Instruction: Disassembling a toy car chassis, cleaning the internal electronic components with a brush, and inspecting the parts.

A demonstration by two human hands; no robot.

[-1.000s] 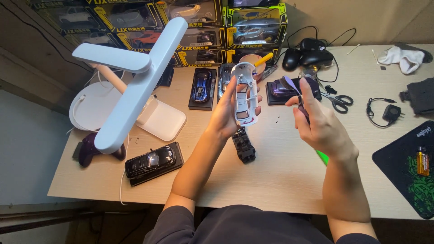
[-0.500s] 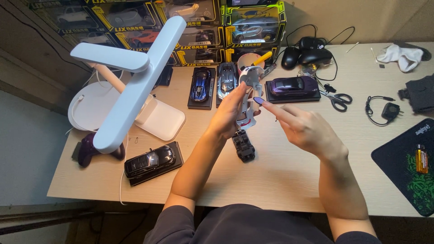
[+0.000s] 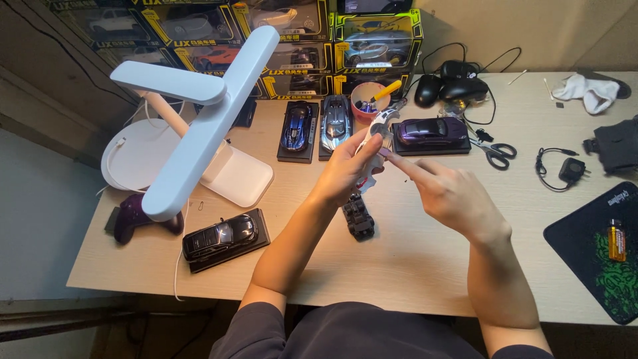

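Nearest the body, a black car chassis [image 3: 357, 216] lies flat on the desk [image 3: 412, 266], long axis running near to far, just below the raised hands. A black model car [image 3: 220, 236] on its base sits to the left of it, long axis slanting left-near to right-far.

Left hand [image 3: 345, 169] is raised above the desk, fingers closed around a white car shell [image 3: 373, 136]. The shell is held up off the desk, tilted, long axis running from near-left to far-right, its far end pointing toward the pink cup [image 3: 369, 101]. Right hand [image 3: 452, 193] is beside it, forefinger stretched out, tip touching the shell's near side; the other fingers are curled, gripping nothing I can make out.

Beyond the hands: a purple model car [image 3: 432, 131] on a base, long axis left to right; a blue model car [image 3: 296, 126] and a silver model car [image 3: 336, 121] side by side, both near to far. Scissors [image 3: 495, 149] lie right of the purple one. A white lamp [image 3: 199, 126] stands far left.
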